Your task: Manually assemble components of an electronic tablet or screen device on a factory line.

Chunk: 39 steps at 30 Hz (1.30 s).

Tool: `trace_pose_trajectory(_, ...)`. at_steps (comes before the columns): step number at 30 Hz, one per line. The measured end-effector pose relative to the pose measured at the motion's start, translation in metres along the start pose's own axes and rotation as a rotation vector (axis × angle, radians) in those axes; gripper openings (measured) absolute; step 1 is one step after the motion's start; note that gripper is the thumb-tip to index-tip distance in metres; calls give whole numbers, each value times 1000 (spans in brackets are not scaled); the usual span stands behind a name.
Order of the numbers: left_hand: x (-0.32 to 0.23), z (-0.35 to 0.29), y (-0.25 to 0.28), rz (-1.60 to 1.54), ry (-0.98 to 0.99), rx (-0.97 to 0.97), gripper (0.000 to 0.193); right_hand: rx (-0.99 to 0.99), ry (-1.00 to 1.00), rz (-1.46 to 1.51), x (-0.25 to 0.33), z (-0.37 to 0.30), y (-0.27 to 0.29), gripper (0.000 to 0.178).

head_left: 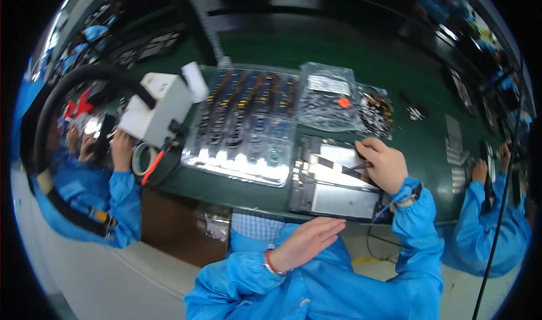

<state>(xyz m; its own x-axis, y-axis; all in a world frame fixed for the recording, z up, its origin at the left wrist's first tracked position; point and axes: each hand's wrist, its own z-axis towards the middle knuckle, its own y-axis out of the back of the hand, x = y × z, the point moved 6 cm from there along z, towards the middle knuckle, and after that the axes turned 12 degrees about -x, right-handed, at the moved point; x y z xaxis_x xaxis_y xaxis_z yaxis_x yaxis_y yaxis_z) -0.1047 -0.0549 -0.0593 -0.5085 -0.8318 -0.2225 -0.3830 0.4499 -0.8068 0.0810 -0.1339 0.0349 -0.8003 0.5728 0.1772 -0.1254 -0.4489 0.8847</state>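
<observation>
An opened tablet-like device point(341, 200) lies at the table's front edge, with silver panels, a dark strip across the middle and a dark board along its left side. Over its upper right part is my right hand point(388, 166), fingers bent in a pinch. Whatever thin, dark thing they hold is too small to make out. A strap with a cord circles that wrist. My left hand point(307, 242) is held in front of the table edge, below the device. Its fingers are stretched out flat, with nothing in them.
Left of the device, a clear plastic tray point(195, 161) carries rows of small circuit parts. Behind lie plastic bags point(324, 108) of small parts. A white box point(157, 108), a tape roll point(145, 159) and a thick black hose point(42, 117) stand left. Co-workers sit on both sides.
</observation>
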Motion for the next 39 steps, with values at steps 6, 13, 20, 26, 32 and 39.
trace_pose_trajectory(6,-3,-5,-6,231,-22,-65,35,51,-69,63,11,-16,7,40)
trace_pose_trajectory(13,-24,-7,-68,54,-792,-90,24,-55,-185,100,25,-11,43,42)
trace_pose_trajectory(20,-42,-88,-166,1249,-1607,159,61,-722,-429,420,15,-41,106,37)
trace_pose_trajectory(26,-19,-85,-151,1582,-1845,-35,54,-783,-633,573,-8,-41,95,37)
trace_pose_trajectory(32,-14,-85,-143,1704,-1946,-185,36,-790,-796,795,-16,-41,75,38)
trace_pose_trajectory(39,-28,-76,-139,1626,-1873,-110,38,-792,-963,1073,-13,-39,49,38)
